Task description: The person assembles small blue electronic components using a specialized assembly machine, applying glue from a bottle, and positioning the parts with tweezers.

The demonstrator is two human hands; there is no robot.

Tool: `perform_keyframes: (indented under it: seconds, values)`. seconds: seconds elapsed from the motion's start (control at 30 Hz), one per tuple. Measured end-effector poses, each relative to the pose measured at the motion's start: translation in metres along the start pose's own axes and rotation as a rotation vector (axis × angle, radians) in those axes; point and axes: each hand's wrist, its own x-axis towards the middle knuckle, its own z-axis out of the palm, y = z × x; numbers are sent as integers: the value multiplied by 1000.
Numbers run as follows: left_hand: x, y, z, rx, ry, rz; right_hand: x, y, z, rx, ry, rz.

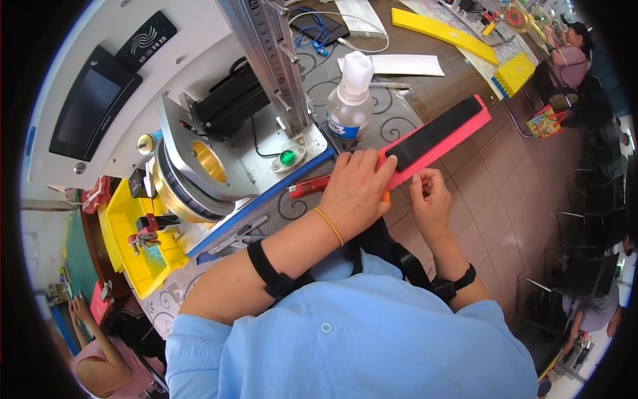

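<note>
A long pink board (458, 135) with a black strip (435, 133) along its top lies slantwise at the table's right edge. My left hand (357, 185) rests at its near end, fingers bent and close together, the thumb touching the strip. A small orange piece (385, 197) shows beneath that hand; what the fingers hold is hidden. A slim red tool (310, 186) lies left of the hand. My right hand (430, 199) is beside the board's near edge, thumb and forefinger pinched. Anything between those fingertips is too small to make out.
A clear bottle (349, 100) with a white cap stands beyond my left hand. To the left is a machine with a brass-coloured ring (183, 189), a ruled metal column (272, 60) and a yellow tray (156, 266). A yellow strip (444, 34) lies farther back. Other people sit nearby.
</note>
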Motion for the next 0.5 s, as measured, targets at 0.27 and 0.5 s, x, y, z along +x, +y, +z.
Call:
perform_keyframes:
  seconds: [0.27, 0.5]
  values:
    - [0, 0, 0, 45, 24, 19, 4, -2, 0, -36, -6, -80]
    - [-2, -1, -1, 55, 5, -4, 10, -29, -10, -324, -106, -123]
